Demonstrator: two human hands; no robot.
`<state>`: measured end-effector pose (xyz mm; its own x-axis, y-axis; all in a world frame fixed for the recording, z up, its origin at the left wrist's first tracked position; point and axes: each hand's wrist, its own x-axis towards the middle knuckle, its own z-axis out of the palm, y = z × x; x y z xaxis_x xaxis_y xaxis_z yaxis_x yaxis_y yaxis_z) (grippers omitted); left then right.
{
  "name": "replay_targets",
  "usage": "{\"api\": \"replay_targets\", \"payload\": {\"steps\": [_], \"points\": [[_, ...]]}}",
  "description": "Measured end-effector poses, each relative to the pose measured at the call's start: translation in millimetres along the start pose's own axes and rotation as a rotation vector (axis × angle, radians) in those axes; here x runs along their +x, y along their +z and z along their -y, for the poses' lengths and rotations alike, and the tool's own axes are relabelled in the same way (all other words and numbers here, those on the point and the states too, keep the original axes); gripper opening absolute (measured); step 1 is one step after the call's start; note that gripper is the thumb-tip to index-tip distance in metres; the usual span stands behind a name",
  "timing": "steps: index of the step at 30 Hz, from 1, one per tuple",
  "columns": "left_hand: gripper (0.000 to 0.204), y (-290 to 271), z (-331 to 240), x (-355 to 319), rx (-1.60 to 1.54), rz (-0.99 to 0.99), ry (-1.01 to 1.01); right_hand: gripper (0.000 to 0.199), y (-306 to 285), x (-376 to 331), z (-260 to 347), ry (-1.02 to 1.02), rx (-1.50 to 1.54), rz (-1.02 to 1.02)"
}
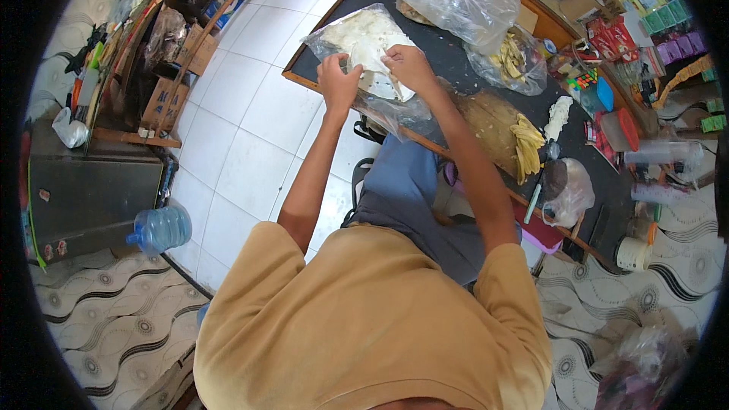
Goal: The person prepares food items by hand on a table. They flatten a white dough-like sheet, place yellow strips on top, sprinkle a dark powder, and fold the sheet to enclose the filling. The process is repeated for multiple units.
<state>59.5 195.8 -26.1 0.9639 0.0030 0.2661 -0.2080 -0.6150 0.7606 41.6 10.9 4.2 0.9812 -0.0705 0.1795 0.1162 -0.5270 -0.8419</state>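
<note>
A stack of thin white pastry wrappers [372, 30] lies on clear plastic at the table's left end. My right hand [411, 68] pinches the top wrapper between thumb and bent fingertips. Beside it, my left hand [339, 82] rests at the stack's near left edge, thumb and fingers apart and curved over the wrappers. The wrapper's near part looks lifted or folded between my hands. Loose clear plastic [399, 108] hangs over the table edge below my right wrist.
Right of my forearm, yellow banana pieces [527, 148] lie on a wooden cutting board [482, 121]. Behind are a large clear plastic bag [463, 0] and a bag of yellow slices [510, 61]. A water jug [162, 229] lies on the left; a shelf stands above it.
</note>
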Motion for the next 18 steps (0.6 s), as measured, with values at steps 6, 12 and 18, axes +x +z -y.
{"api": "replay_targets", "payload": {"steps": [6,12,18], "points": [[0.037,-8.1,-27.4,-8.6,-0.007,0.017,0.271,0.022,-16.8,5.3,4.7,0.039,-0.025,0.027],[0.029,-18.3,-32.3,-13.9,0.077,0.013,0.579,0.022,-25.5,4.2,4.2,-0.010,-0.116,0.064],[0.008,-16.1,-15.2,-5.7,0.030,0.071,0.605,0.023,-18.4,11.2,-16.1,0.125,0.043,-0.039]]}}
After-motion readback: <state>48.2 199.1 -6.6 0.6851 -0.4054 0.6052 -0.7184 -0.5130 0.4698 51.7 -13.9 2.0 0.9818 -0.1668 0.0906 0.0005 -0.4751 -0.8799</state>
